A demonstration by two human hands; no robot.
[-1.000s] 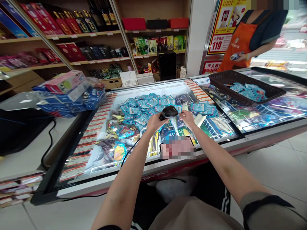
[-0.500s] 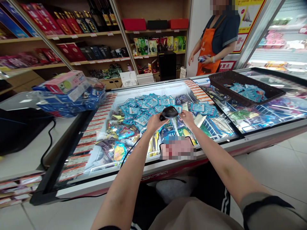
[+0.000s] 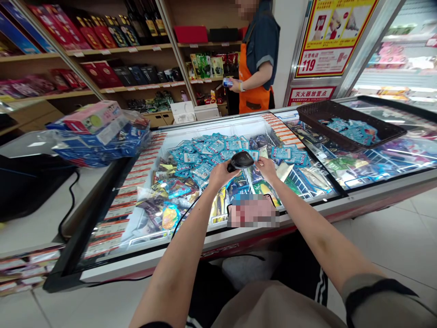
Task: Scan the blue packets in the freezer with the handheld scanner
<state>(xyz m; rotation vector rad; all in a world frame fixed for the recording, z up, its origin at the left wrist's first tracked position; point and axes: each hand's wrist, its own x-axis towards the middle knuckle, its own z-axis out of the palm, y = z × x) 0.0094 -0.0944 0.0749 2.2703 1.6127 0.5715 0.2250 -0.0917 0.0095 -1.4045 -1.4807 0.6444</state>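
My left hand (image 3: 220, 175) is closed around the handle of a black barcode scanner (image 3: 241, 159), whose cable (image 3: 184, 215) trails down beside my forearm. The scanner's head points right, over a small blue packet (image 3: 254, 155). Fingers of my right hand (image 3: 266, 169) pinch that packet at its right edge; the scanner hides part of it. Beyond my hands, a heap of similar blue packets (image 3: 201, 150) lies on the freezer's glass top. A smaller group of blue packets (image 3: 290, 155) lies to the right of my right hand.
A phone (image 3: 252, 211) with a blurred screen lies at the freezer's front edge (image 3: 307, 214). A dark brown tray (image 3: 382, 140) holds more blue packets at right. Plastic-wrapped boxes (image 3: 99, 141) are stacked at left. A person in an orange apron (image 3: 254, 86) stands behind the freezer, holding a blue can-like item.
The person in the orange apron has moved left along the back of the freezer, uncovering the wall signs. My hands, the scanner and the packet look unchanged.
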